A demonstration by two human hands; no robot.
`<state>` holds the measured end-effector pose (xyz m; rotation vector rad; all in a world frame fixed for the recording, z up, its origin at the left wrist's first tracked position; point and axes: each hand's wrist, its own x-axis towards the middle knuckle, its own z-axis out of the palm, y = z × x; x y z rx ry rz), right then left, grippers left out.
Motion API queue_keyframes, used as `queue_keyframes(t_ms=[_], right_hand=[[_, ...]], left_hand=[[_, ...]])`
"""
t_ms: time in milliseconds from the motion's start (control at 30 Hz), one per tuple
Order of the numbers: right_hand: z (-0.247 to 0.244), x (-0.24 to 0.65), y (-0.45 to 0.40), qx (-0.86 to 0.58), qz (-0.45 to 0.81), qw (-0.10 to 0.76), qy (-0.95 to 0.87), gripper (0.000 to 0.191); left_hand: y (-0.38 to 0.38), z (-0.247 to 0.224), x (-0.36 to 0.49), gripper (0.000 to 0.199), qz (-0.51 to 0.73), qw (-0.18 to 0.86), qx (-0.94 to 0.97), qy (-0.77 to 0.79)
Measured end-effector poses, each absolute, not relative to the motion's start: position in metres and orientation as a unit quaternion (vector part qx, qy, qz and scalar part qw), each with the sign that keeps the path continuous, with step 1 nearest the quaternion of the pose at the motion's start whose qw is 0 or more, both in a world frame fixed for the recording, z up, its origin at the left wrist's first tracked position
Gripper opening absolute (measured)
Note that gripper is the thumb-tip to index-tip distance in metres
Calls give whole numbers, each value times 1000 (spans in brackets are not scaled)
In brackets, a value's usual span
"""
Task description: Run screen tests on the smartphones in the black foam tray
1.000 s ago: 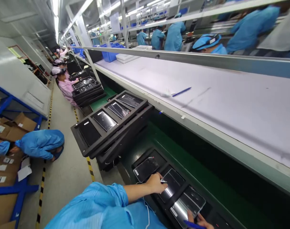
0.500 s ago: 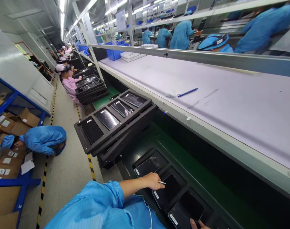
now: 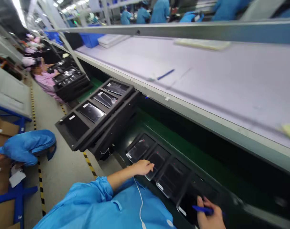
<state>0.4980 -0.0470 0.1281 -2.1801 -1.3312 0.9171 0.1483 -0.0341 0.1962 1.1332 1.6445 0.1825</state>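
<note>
A black tray (image 3: 129, 144) with several dark flat screens in its compartments lies in front of me, most showing a white label at the near edge. My left hand (image 3: 143, 167) is over the near end of the second screen (image 3: 158, 159), fingers bent together; anything between them is hidden. My right hand (image 3: 211, 213) is closed around a blue pen (image 3: 202, 209), over the screen at the right end (image 3: 189, 203). Between the hands lies another labelled screen (image 3: 172, 178).
Stacked black trays of screens (image 3: 96, 111) stand at the left. Beyond runs a long white-topped bench (image 3: 207, 76) with another blue pen (image 3: 165, 74) on it. A crouching person in blue (image 3: 31, 144) is by cardboard boxes. A white cord (image 3: 140, 200) hangs down my front.
My view has turned right, showing more of the tray. My right hand, with the blue pen now visible, is farther in view. The small pale thing at my left fingers no longer shows.
</note>
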Motion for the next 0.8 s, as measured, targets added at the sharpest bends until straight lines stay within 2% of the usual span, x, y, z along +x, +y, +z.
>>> queue_keyframes(t_ms=[133, 233, 400, 533, 800], right_hand=[[129, 505, -44, -750, 275, 269, -538, 64], [120, 512, -36, -703, 246, 285, -603, 60], [103, 517, -20, -621, 218, 263, -706, 39], [92, 512, -11, -559, 225, 249, -758, 31], [79, 511, -13, -538, 171, 244, -789, 29]], left_hand=[[-57, 179, 179, 39, 67, 713, 448, 535], [-82, 159, 217, 30, 53, 772, 442, 453], [-113, 123, 282, 21, 41, 775, 392, 494], [-132, 103, 313, 22, 104, 766, 316, 550], [-164, 100, 340, 52, 246, 717, 232, 610]])
